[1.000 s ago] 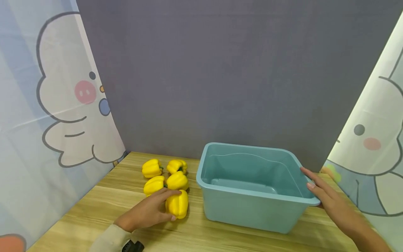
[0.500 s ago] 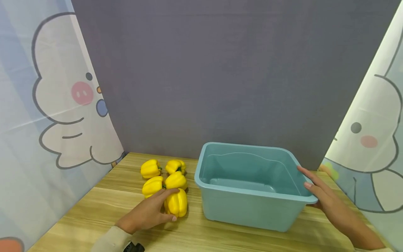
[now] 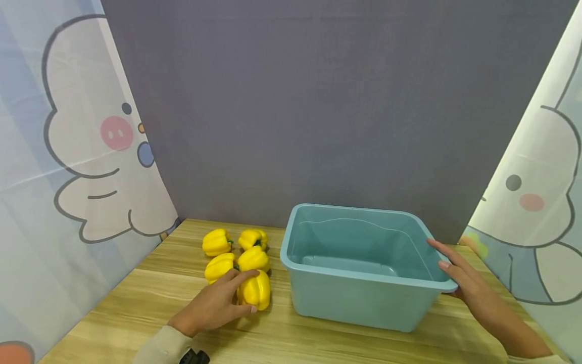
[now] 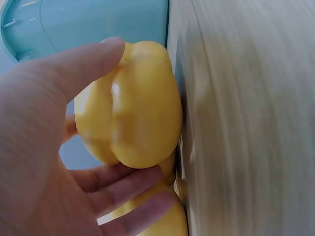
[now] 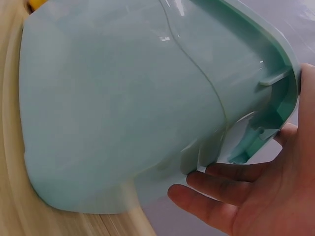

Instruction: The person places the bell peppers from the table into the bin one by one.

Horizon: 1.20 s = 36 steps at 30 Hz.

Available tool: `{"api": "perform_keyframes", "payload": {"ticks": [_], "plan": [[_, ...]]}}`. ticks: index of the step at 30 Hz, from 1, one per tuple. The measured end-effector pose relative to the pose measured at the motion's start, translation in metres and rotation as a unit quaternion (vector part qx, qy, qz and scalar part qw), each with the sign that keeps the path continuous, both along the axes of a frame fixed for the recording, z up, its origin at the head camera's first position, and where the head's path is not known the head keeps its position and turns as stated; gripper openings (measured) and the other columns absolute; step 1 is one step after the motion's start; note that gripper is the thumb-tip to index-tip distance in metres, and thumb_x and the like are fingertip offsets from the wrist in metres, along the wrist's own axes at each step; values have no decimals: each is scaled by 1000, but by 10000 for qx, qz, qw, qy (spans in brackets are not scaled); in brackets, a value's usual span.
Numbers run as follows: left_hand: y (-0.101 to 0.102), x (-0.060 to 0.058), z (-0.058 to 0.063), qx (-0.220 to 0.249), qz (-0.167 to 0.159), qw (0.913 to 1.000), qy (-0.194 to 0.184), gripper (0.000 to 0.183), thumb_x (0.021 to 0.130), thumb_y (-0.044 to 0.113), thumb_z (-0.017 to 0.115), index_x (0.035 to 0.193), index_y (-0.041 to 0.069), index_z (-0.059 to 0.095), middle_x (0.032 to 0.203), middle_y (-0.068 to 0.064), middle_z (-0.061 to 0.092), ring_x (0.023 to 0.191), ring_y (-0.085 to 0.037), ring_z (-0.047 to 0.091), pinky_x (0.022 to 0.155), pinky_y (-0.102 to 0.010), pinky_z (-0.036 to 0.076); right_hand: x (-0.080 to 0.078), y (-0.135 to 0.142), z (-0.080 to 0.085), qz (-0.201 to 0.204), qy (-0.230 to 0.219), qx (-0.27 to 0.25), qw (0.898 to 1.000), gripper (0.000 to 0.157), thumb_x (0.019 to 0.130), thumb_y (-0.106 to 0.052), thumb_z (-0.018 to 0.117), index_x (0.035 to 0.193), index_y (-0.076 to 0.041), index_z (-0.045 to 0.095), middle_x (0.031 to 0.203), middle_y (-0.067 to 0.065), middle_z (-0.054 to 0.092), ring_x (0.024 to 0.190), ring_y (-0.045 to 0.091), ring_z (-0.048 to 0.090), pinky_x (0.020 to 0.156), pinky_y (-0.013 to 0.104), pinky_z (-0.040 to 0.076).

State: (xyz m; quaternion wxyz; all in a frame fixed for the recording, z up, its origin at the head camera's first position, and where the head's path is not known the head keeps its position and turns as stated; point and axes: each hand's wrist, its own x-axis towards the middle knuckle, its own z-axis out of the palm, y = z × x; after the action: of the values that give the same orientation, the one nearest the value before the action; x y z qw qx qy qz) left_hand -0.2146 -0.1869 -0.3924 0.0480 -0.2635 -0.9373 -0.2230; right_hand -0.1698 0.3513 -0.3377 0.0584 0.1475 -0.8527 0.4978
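Observation:
My left hand [image 3: 215, 306] holds the nearest yellow bell pepper [image 3: 257, 290], thumb on its near side and fingers around the far side. In the left wrist view that bell pepper [image 4: 145, 108] lies low against the wood, its lobed end facing the camera. Right behind it sit several more yellow bell peppers [image 3: 254, 258] in a close cluster. To their right stands a light blue plastic bin [image 3: 354, 303] with nothing inside. My right hand [image 3: 475, 285] grips the bin's right rim, and in the right wrist view the fingers [image 5: 216, 189] curl beneath the rim outside the wall.
A wood-grain tabletop [image 3: 113, 308] carries everything. Behind it rises a dark grey panel [image 3: 318, 111]. Cartoon-printed curtains stand at the left [image 3: 27, 202] and the right [image 3: 541, 151]. A narrow strip of table separates the peppers from the bin.
The left thumb has drawn slightly closer along the near side of the bell pepper. The whole head view has shifted a little; the right hand stays on the rim.

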Motion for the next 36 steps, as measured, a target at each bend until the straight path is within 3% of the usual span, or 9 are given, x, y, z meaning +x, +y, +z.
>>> {"api": "perform_keyframes", "payload": {"ticks": [4, 10, 24, 32, 36], "plan": [[2, 0, 0, -12, 135, 9999, 66, 71, 83, 59, 74, 143, 28, 50, 118, -4, 57, 89, -15, 57, 71, -40, 50, 0, 0, -1, -18, 42, -2, 10000, 52, 111, -25, 27, 162, -23, 16, 153, -2, 23, 109, 1, 56, 74, 32, 54], [4, 1, 0, -57, 272, 9995, 127, 69, 82, 55, 76, 140, 28, 51, 126, -8, 58, 96, -19, 61, 73, -45, 52, 0, 0, -1, -81, 84, 90, 9999, 52, 112, -26, 27, 162, -23, 17, 154, 2, 24, 110, 1, 55, 75, 31, 55], [7, 1, -1, -69, 413, 9987, 297, 66, 80, 52, 78, 136, 28, 53, 128, -4, 59, 96, -17, 61, 72, -43, 52, 0, 1, -1, -163, 78, 147, 9997, 52, 111, -27, 27, 162, -24, 17, 156, 1, 23, 111, 0, 53, 75, 32, 54], [9, 1, -3, -2, 436, 9983, 379, 74, 75, 60, 80, 136, 26, 53, 130, -1, 59, 105, -21, 62, 78, -48, 52, 1, 0, -1, -189, 70, 166, 9997, 52, 111, -28, 27, 162, -23, 17, 155, -1, 22, 110, 1, 54, 74, 32, 54], [11, 2, -5, 27, 542, 9972, 519, 74, 74, 59, 82, 133, 23, 54, 126, -1, 61, 103, -19, 62, 76, -45, 52, 1, 0, 0, -176, 71, 169, 9997, 52, 111, -28, 27, 162, -23, 17, 155, 1, 22, 110, 1, 54, 74, 32, 54]]}}
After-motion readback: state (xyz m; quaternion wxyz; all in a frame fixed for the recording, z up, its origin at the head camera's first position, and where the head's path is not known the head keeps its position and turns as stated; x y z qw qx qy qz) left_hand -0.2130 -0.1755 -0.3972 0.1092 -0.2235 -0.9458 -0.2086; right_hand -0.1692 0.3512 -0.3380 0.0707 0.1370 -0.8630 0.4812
